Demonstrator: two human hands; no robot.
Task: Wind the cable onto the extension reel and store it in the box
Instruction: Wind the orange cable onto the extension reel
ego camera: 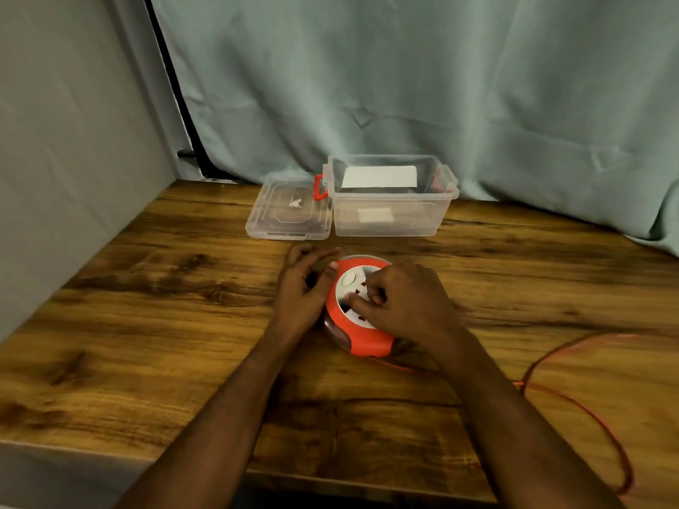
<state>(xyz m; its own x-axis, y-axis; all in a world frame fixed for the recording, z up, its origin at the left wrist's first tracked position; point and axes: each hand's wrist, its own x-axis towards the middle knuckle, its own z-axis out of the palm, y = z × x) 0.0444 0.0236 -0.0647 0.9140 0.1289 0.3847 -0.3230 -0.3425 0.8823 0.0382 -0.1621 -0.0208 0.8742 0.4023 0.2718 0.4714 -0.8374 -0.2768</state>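
**A:** Where are you in the job?

**B:** Starting from the biggest thing: the wooden table [183,325] runs out under both my arms. Well beyond my fingertips, against the curtain [404,86], stands the clear box [389,211], open, with something white and flat inside. Its lid [290,211] lies flat just beside it, past my left hand.

**A:** And the cable?

**B:** The orange cable [588,409] loops loosely over the table out past my right forearm and runs back in under my right wrist to the reel. Much of it looks unwound, so I'd judge the winding is what's in hand, and nowhere near done.

**A:** The reel itself?

**B:** The extension reel [362,321] lies flat between my two hands, socket face up. My left hand [305,288] is curled against its left rim, fingers bent, thumb tip touching the orange edge, steadying it. My right hand [404,299] lies over the white face, fingers bunched and pressing into the centre, thumb in a recess there. Whether I'm pinching a winding knob I can't tell; my fingers cover it.

**A:** What next?

**B:** I reckon turning the centre with my right hand while the left stops the body spinning, and watching that the loose loop feeds in without snagging. Only then the lift forward into the box
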